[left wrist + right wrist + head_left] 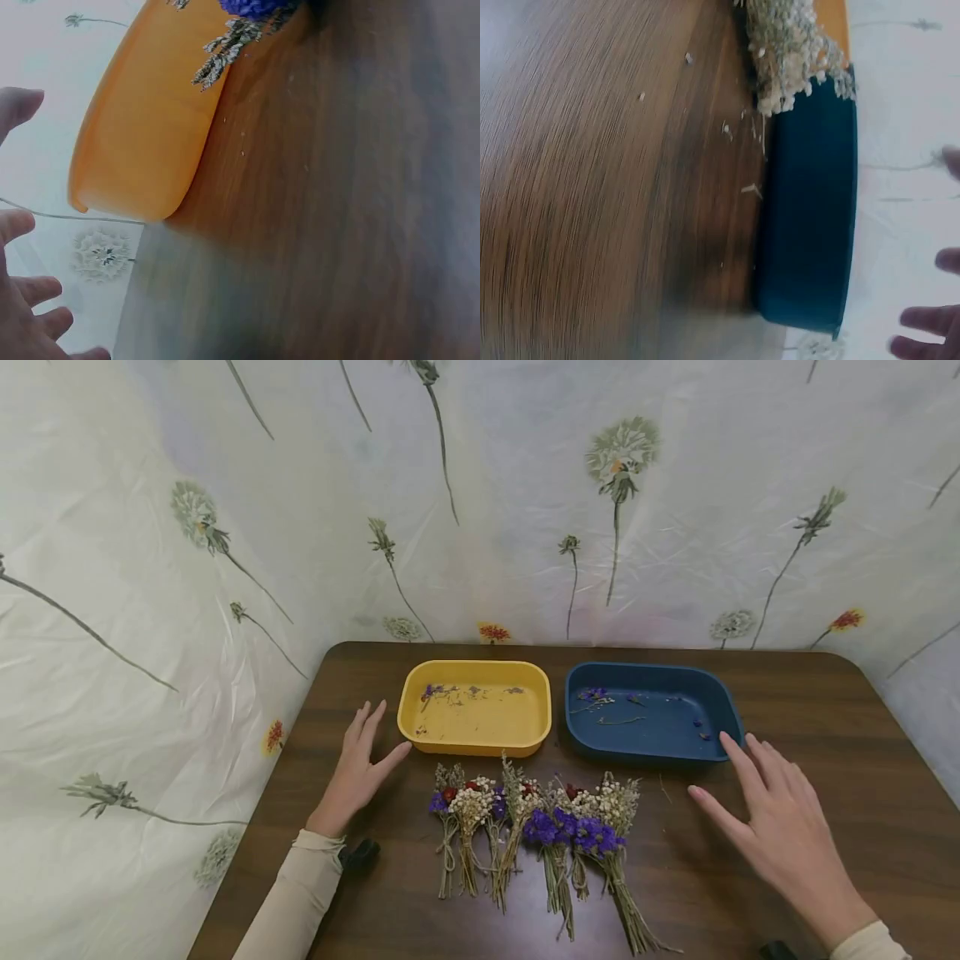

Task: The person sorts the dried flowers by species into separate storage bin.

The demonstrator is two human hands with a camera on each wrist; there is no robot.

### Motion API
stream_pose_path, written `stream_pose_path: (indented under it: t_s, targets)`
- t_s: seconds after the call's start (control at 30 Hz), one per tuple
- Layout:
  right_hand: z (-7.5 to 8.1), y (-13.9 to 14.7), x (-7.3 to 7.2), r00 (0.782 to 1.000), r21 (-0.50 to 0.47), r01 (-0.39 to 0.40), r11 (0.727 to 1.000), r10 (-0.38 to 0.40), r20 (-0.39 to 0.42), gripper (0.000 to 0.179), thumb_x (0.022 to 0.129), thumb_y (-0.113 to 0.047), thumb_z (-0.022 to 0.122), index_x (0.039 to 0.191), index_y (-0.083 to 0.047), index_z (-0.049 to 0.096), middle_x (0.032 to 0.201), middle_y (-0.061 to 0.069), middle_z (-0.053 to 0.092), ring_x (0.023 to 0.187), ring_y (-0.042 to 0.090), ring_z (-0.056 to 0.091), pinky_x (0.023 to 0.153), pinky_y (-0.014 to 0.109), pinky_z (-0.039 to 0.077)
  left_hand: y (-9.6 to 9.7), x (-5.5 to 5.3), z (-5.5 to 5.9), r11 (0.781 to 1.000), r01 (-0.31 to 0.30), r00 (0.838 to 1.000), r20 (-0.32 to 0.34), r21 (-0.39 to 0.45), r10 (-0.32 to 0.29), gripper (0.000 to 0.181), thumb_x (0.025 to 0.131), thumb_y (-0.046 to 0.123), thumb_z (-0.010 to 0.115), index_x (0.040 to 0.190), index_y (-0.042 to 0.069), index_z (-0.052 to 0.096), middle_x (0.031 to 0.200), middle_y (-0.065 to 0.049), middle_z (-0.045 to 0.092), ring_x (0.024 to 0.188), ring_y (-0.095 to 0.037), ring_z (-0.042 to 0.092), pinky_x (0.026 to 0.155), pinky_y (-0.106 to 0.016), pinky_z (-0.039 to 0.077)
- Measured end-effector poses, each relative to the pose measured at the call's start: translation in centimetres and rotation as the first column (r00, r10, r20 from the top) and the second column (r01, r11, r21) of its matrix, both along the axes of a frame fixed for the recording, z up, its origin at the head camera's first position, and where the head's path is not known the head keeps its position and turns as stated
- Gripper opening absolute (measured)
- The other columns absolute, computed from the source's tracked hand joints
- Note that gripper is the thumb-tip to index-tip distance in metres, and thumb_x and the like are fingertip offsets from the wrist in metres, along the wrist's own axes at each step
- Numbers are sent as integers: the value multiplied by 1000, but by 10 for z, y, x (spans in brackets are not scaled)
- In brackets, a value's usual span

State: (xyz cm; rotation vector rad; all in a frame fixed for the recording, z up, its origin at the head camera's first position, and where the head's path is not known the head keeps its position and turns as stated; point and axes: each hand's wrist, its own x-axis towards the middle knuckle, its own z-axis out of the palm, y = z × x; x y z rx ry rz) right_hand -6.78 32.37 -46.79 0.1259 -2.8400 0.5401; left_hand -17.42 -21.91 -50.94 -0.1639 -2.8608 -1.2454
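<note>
My left hand, fingers spread, is beside the left end of a yellow tray and holds nothing. On the other side my right hand has its fingers apart near the right front corner of a blue tray, also holding nothing. Several small bunches of dried flowers lie in a row on the table in front of the trays. Some are pale, such as the white-flowered bunch, and others carry purple blooms. Twine ties show round some stems.
Petals and bits of stem are scattered inside both trays. Small crumbs lie on the brown wooden table. A pale flower-printed cloth hangs behind the table and along its left side.
</note>
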Motion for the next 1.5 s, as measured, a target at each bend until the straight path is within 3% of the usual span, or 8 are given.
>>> stream_pose_path:
  t_s: [0.13, 0.27, 0.4, 0.6, 0.7, 0.83, 1.23, 1.5]
  targets:
    - [2, -8, 0, 1000, -53, 6, 999, -5, 18, 83, 99, -47, 68, 166, -23, 25, 159, 29, 38, 136, 56, 39, 102, 78, 31, 4, -8, -6, 995, -8, 1000, -14, 102, 10, 82, 97, 55, 66, 164, 36, 22, 174, -11, 15, 161, -36, 14, 123, -70, 22]
    - [3, -18, 0, 1000, -78, 17, 997, -16, 23, 81, 98, -47, 69, 165, -25, 28, 153, 26, 46, 132, 52, 46, 90, 77, 40, 9, -15, -12, 976, -10, 1000, -16, 216, 14, 81, 97, 48, 70, 164, 30, 28, 171, -8, 25, 159, -33, 23, 125, -60, 28]
    - [4, -28, -1, 1000, -109, 17, 994, -16, 8, 78, 98, -44, 70, 164, -26, 31, 141, 22, 56, 114, 48, 62, 80, 73, 46, 14, -21, -15, 930, -10, 1000, 8, 368, 7, 80, 97, 41, 73, 163, 27, 30, 169, -5, 28, 158, -32, 26, 124, -53, 35]
    - [3, -45, -5, 1000, -176, -27, 984, 24, -19, 71, 98, -39, 72, 159, -24, 40, 130, 11, 64, 92, 28, 72, 75, 57, 56, 14, -28, -21, 839, 20, 999, 23, 544, -39, 75, 99, 18, 71, 163, 15, 30, 165, -12, 36, 153, -33, 37, 122, -55, 35]
    - [2, -52, -6, 998, -212, -51, 976, 44, -33, 65, 99, -37, 71, 157, -26, 44, 126, 6, 67, 86, 16, 72, 72, 40, 59, 12, -28, -23, 812, 23, 997, 48, 583, -63, 73, 100, 17, 70, 162, 19, 32, 163, -10, 41, 149, -30, 43, 118, -42, 43]
    - [2, -58, -7, 997, -242, -72, 968, 67, -29, 61, 101, -36, 68, 157, -27, 44, 125, 5, 68, 85, 8, 69, 72, 26, 57, 9, -28, -24, 790, 35, 993, 67, 612, -96, 74, 100, 19, 70, 163, 23, 31, 163, -8, 40, 148, -30, 44, 105, -18, 47]
    - [1, -77, -10, 994, -293, -106, 950, 96, -48, 60, 102, -30, 67, 157, -25, 42, 119, 1, 71, 89, -2, 66, 75, 15, 53, 12, -33, -27, 791, 67, 991, 48, 608, -121, 72, 100, 20, 71, 161, 31, 35, 164, -4, 38, 149, -28, 43, 109, -21, 48]
    - [0, -101, -13, 993, -342, -114, 933, 109, -33, 28, 98, -28, 74, 123, -16, 69, 87, -8, 72, 70, -3, 65, 64, 18, 56, 13, -36, -30, 788, 58, 989, 72, 613, -129, 75, 100, 16, 69, 163, 28, 30, 167, -4, 35, 151, -29, 40, 123, -50, 36]
